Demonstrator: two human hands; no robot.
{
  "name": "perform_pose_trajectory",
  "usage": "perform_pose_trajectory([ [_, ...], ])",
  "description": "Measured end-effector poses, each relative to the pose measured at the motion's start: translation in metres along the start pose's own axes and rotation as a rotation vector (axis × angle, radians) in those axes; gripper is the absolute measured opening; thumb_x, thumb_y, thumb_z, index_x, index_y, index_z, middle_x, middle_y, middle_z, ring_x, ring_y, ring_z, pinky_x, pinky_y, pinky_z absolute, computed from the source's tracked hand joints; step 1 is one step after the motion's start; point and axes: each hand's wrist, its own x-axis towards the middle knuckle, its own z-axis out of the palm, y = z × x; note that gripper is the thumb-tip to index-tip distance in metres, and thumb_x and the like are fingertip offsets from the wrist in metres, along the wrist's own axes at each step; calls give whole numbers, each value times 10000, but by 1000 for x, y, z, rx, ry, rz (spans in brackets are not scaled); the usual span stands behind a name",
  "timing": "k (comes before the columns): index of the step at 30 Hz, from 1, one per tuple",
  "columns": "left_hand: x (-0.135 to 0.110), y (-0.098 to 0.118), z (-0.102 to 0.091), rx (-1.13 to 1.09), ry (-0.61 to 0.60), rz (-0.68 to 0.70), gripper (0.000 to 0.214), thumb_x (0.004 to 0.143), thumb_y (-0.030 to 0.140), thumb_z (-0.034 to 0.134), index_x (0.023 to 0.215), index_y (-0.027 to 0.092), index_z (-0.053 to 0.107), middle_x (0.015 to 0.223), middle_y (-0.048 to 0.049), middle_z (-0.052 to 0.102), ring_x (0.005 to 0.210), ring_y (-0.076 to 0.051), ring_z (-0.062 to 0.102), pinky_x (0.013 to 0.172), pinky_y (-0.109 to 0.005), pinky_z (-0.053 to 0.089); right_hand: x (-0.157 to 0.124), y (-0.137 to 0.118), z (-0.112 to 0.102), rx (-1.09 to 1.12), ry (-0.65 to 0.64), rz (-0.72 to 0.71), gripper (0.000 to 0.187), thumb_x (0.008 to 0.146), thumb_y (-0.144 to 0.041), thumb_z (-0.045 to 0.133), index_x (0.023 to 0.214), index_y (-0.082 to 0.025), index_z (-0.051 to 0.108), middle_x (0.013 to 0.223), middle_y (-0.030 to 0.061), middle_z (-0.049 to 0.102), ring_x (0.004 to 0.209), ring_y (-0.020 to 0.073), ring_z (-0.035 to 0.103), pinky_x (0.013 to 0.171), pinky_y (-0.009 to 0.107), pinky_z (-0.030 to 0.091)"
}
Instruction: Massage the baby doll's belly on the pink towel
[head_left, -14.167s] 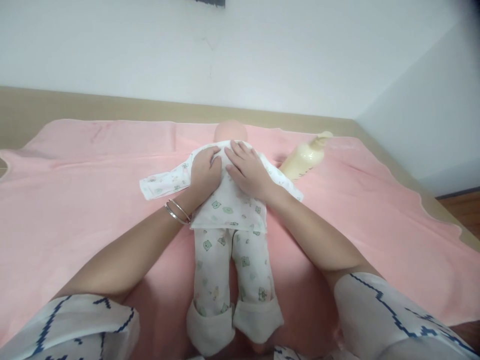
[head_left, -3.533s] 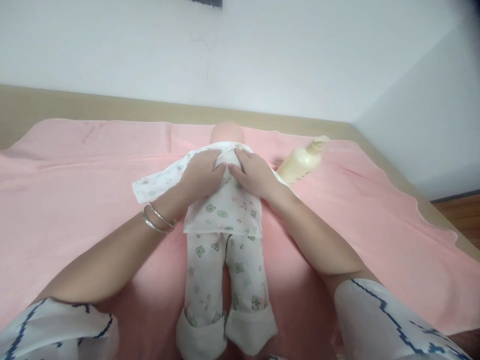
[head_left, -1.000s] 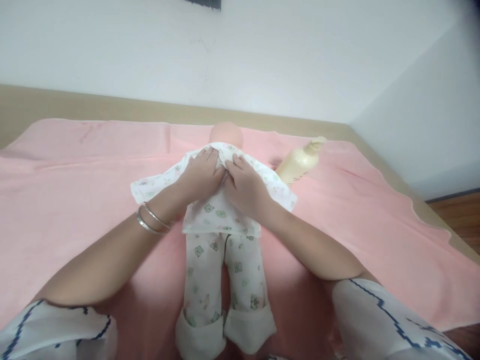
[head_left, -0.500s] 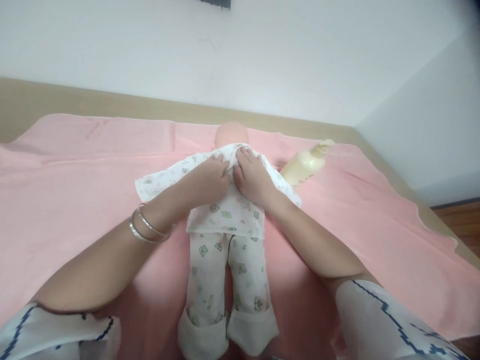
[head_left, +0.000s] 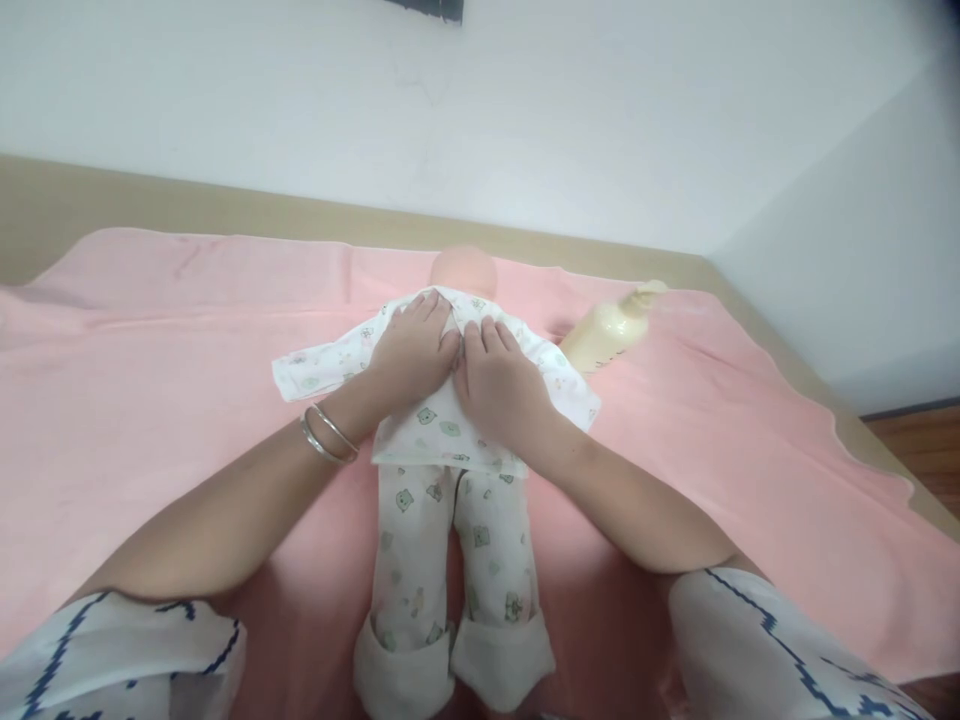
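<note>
A baby doll lies on its back, its head away from me, dressed in a white long-sleeved shirt printed with small green animals. Matching trousers cover its legs, with the hems turned up. My left hand lies on the left of the shirt's chest, fingers stretched toward the collar and thumb toward the middle. Beside it, my right hand rests on the right of the chest with its fingers extended. The two hands nearly meet at the shirt's front opening. Whatever lies under my palms is hidden.
A pale yellow pump bottle lies tilted just right of the doll's shoulder. Everything lies on a pink cloth spread over a tan surface. A white wall stands behind, and a wooden floor shows at the right.
My left hand has flattened from a curled shape and shifted up and left toward the collar. My right hand has slid slightly down from the neckline. The doll and the bottle stay in place.
</note>
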Motion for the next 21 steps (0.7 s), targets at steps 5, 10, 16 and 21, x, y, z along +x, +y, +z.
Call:
perform_pose_trajectory([
  [5,-6,4,-3,214,-12,184,467,1007,157,221,1121,13,650,1350,-279,593,1327,-376,517,1154,-582,402,8,4,0,75,-40,41,575,1034,-253,301,1524,19,430,1590,281,432,1530,392,363,1178,588,431],
  [10,-14,4,-19,171,-109,238,337,953,100,345,816,154,649,946,-144,660,1016,-304,634,997,-497,511,28,20,5,107,-86,36,563,1008,-230,328,1514,-5,431,1608,241,426,1518,386,374,1221,662,306],
  [16,-21,7,-28,-13,-121,129,247,943,143,404,884,188,640,906,-104,651,956,-281,648,985,-495,520,39,35,1,67,-162,-63,580,1039,-308,316,1525,0,393,1633,238,386,1540,372,336,1231,616,300],
  [21,-8,4,-22,-29,-110,88,323,933,118,339,1009,153,651,1029,-120,674,1099,-283,636,1002,-461,534,23,20,-2,-11,-123,-50,594,1038,-306,340,1554,-15,377,1600,270,422,1511,395,385,1200,618,347],
])
